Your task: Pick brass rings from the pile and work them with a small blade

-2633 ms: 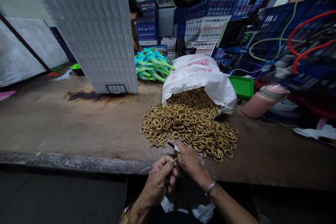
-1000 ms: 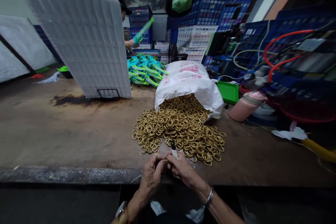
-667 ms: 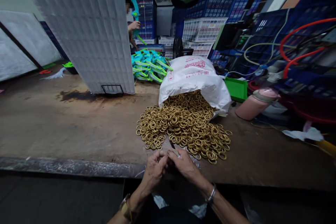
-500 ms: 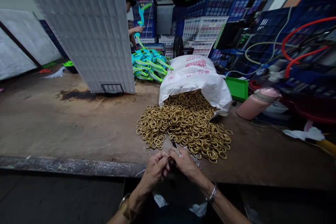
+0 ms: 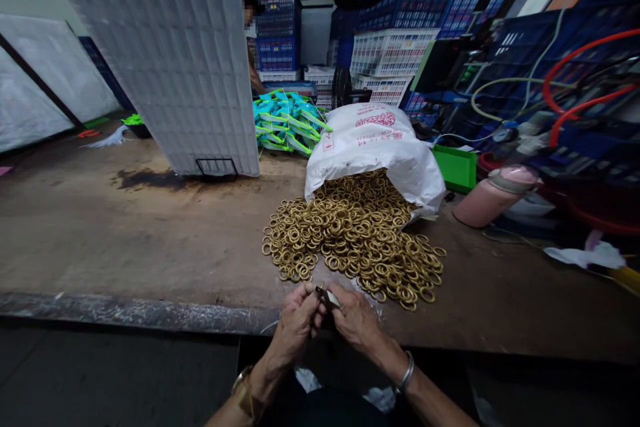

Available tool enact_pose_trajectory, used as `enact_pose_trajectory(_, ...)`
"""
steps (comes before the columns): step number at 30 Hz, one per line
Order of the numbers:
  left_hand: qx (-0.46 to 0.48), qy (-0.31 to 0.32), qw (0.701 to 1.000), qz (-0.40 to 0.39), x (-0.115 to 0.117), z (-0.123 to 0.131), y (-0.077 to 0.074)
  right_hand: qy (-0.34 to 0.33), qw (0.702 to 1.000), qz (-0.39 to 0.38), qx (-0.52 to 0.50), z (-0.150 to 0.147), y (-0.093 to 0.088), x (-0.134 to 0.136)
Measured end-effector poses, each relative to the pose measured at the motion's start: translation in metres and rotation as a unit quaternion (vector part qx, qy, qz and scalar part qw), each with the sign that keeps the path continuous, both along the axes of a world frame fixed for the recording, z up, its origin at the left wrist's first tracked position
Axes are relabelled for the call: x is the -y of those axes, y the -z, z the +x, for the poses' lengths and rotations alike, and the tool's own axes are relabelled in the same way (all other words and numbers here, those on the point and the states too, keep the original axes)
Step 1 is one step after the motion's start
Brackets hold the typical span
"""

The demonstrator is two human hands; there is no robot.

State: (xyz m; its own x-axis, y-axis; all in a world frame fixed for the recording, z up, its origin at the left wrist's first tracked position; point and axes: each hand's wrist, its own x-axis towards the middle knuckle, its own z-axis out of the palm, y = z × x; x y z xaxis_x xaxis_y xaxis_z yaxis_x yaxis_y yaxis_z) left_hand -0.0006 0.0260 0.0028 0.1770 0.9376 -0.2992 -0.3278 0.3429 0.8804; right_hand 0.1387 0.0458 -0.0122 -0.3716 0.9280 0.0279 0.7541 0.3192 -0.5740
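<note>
My right hand (image 5: 353, 317) is closed on a small knife (image 5: 329, 296), its dark, narrow blade pointing toward my left fingertips. My left hand (image 5: 297, 317) is pinched, with a bit of a gold-coloured ring seeming to show at the fingertips; most of it is hidden. Both hands meet over the table's front edge. Just beyond them spreads a heap of gold-coloured rings (image 5: 345, 233), spilling from the mouth of a white sack (image 5: 373, 140) with red print that lies on its side.
On the wooden table (image 5: 125, 247), a tall white ribbed panel (image 5: 170, 67) stands left. Behind it are a person (image 5: 253, 33) and a pile of turquoise-and-green pieces (image 5: 287, 120). A pink bottle (image 5: 485, 200) and green tray (image 5: 455, 168) lie right. Stacked crates (image 5: 390, 53) line the back.
My right hand has brought the knife up to my left fingertips, its blade turning leftward. Behind the panel, the person's raised hand with a turquoise piece has gone down out of sight.
</note>
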Motion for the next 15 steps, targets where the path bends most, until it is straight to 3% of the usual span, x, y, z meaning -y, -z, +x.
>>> enact_pose_trajectory(10, -0.038, -0.017, 0.999, -0.010, 0.000, 0.001, 0.006, 0.022, 0.990, -0.012, 0.137, -0.009, -0.018, 0.001)
enact_pose_trajectory(15, 0.010, -0.019, 1.000, -0.017, -0.001, -0.006, 0.013, 0.041, 0.984, -0.005, 0.171, -0.017, -0.014, -0.001)
